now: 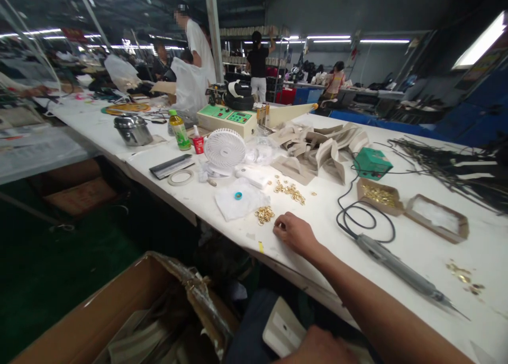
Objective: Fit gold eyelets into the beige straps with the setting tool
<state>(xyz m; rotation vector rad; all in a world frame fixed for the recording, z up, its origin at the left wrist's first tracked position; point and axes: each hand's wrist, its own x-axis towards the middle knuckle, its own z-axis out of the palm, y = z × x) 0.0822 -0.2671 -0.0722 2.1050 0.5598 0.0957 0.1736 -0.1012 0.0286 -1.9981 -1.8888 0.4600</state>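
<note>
My right hand (294,233) rests on the white table (397,242) near its front edge. Its fingers are curled into a pinch, and whatever they hold is too small to make out. A small heap of gold rings (264,214) lies just to the left of the fingertips. More gold rings (291,191) are scattered farther back. My left hand (319,347) is low over my lap, cut off by the bottom edge, and it grips a beige flat piece (282,328) with small holes.
A grey pen-shaped tool (397,269) with a black cable lies to the right, beside two cardboard trays (379,196). A white fan (224,149), white cloth (240,201), tape roll (180,177), beige pieces (317,149) and a green box (372,163) lie behind. An open carton (130,311) stands below. People work at the back.
</note>
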